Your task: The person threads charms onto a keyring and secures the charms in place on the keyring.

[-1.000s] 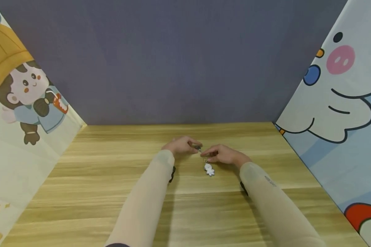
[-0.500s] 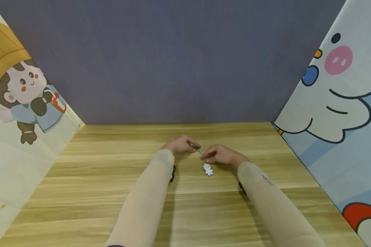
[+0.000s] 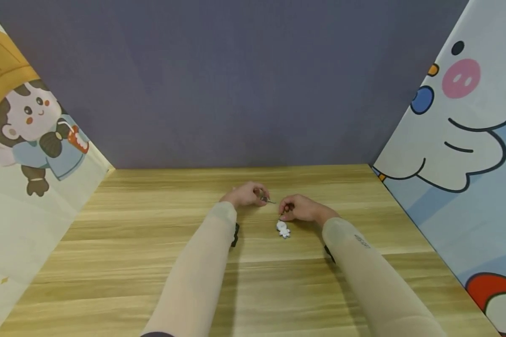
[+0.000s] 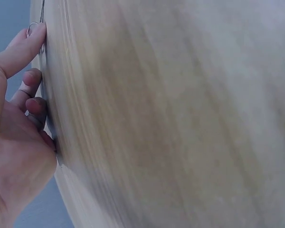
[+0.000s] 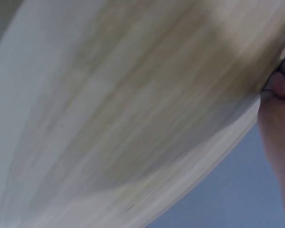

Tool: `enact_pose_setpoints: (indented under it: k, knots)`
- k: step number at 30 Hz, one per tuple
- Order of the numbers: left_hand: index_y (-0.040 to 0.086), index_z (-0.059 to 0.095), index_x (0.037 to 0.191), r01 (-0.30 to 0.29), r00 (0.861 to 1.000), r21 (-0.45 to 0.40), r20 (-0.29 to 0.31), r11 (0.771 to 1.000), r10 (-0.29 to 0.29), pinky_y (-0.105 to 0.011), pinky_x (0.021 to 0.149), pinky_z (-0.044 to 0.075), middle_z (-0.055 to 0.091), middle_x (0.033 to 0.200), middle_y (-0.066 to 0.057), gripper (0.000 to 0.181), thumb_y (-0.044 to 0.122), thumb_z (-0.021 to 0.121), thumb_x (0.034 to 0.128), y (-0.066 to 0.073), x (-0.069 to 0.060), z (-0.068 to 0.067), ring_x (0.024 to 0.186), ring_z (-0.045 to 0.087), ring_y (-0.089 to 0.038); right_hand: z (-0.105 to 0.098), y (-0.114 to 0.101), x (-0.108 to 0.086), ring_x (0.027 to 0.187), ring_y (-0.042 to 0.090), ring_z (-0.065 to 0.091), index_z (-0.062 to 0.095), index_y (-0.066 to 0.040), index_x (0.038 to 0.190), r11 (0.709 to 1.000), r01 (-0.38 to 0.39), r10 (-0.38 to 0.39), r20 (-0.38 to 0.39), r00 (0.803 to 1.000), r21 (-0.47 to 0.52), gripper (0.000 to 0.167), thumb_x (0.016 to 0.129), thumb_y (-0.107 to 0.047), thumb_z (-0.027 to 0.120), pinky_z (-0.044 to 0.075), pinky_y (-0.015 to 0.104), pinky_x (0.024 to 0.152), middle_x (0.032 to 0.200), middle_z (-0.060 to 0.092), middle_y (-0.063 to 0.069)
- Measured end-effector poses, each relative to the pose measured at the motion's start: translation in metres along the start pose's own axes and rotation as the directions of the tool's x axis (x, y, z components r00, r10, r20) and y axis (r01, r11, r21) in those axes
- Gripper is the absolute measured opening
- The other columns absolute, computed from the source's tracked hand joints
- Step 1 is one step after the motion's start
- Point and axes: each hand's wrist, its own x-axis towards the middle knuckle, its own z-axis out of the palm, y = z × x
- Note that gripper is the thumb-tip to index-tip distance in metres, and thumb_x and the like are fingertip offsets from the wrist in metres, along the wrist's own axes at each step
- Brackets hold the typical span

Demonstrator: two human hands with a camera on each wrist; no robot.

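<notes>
My left hand (image 3: 249,194) pinches a small metal piece (image 3: 270,201) that looks like a key, its thin end pointing right. A thin wire loop (image 4: 32,27) shows at the thumb tip in the left wrist view. Facing it, a short gap away, my right hand (image 3: 301,208) pinches the top of a keychain charm between thumb and finger. The charm (image 3: 283,229) is a white figure with stubby limbs, lying just below those fingertips. In the right wrist view only part of the right hand (image 5: 282,90) shows at the edge, and the charm is hidden.
Both hands work over a wood-grain table (image 3: 152,262). A dark grey panel (image 3: 244,84) rises behind it. Printed cartoon panels stand at the left (image 3: 8,210) and right (image 3: 480,154). Dark bands sit at both wrists.
The hands have drawn slightly apart, so a gap shows between the metal piece and my right fingertips. My right fingers have curled in more. The charm stays near the same spot.
</notes>
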Motion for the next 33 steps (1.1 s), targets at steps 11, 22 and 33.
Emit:
enact_pose_setpoints:
  k: [11, 22, 33]
  knots:
    - [0.023, 0.074, 0.106, -0.021, 1.0, -0.025, 0.015, 0.999, 0.021, -0.065, 0.128, 0.023, 0.071, 0.108, 0.004, 0.01, 0.032, 0.073, 0.1026, 0.001, 0.0, -0.003, 0.108, 0.062, -0.017, -0.004, 0.001, -0.005, 0.085, 0.016, 0.054, 0.073, -0.011, 0.102, 0.999, -0.012, 0.012, -0.008, 1.0, -0.051, 0.012, 0.103, -0.023, 0.073, 0.046, 0.032, 0.078, 0.095, 0.068, 0.002]
    - [0.007, 0.077, 0.118, -0.073, 0.997, -0.12, 0.012, 0.99, 0.075, -0.038, 0.099, 0.056, 0.076, 0.119, -0.009, 0.021, 0.022, 0.067, 0.1055, 0.007, -0.016, -0.012, 0.109, 0.068, -0.022, -0.014, -0.011, -0.007, 0.084, 0.019, 0.054, 0.064, -0.003, 0.12, 0.993, -0.057, 0.051, 0.064, 0.997, 0.1, 0.04, 0.116, -0.036, 0.042, 0.049, 0.034, 0.078, 0.096, 0.06, 0.007]
    - [0.005, 0.077, 0.116, -0.147, 0.986, -0.351, -0.125, 0.925, 0.109, -0.056, 0.115, 0.049, 0.073, 0.128, -0.012, 0.026, 0.025, 0.061, 0.1097, 0.042, -0.066, -0.044, 0.124, 0.066, -0.028, -0.013, -0.033, -0.02, 0.096, 0.02, 0.059, 0.046, -0.006, 0.107, 0.781, 0.106, -0.04, -0.121, 0.992, 0.616, 0.031, 0.117, -0.033, 0.037, 0.054, 0.05, 0.107, 0.098, 0.051, 0.007]
